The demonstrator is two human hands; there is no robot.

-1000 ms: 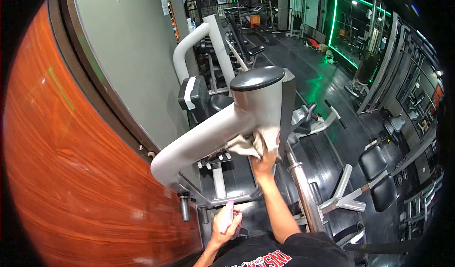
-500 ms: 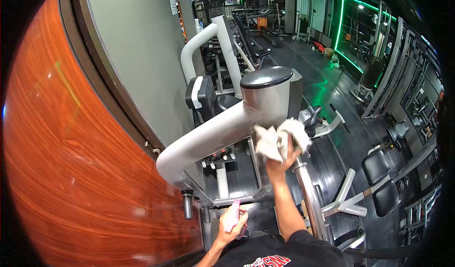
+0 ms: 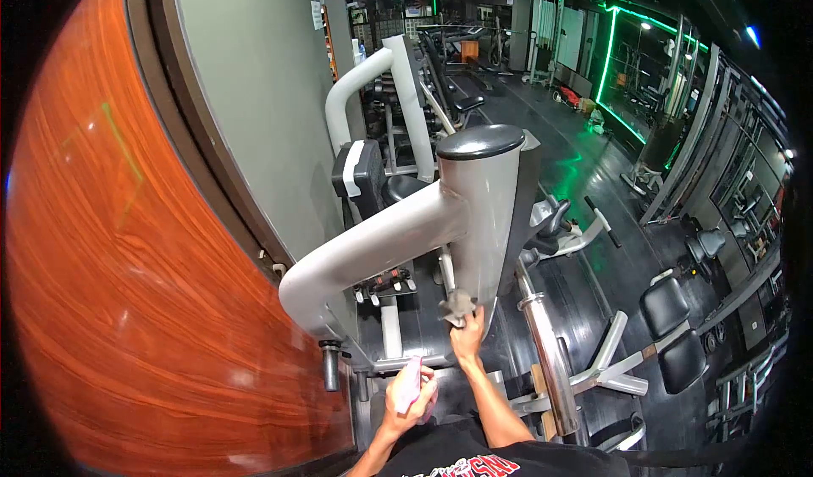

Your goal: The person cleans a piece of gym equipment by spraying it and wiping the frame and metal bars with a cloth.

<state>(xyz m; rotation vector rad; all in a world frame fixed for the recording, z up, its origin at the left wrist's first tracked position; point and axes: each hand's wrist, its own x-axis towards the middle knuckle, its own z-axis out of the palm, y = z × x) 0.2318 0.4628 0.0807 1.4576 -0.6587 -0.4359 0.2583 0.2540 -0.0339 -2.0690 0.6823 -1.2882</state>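
Observation:
My right hand (image 3: 467, 338) is closed around a crumpled off-white cloth (image 3: 458, 305). It holds the cloth low against the upright post of a grey gym machine (image 3: 487, 214). The post has a black oval cap, and a thick curved arm runs from it down to the left. Nearer my body, my left hand (image 3: 408, 399) grips a pink and whitish bottle (image 3: 410, 382), held upright with its top towards the machine. My fingers cover much of the bottle.
A glossy reddish wood panel (image 3: 195, 291) and a grey wall (image 3: 254, 79) stand on the left. Close on the right is a shiny metal bar (image 3: 550, 363). Black padded seats (image 3: 665, 303) and other gym machines stand further right and behind, on the dark floor (image 3: 584, 291).
My right hand has moved the cloth down and left, from beside the upper post to its lower part. My left hand keeps the bottle in nearly the same place.

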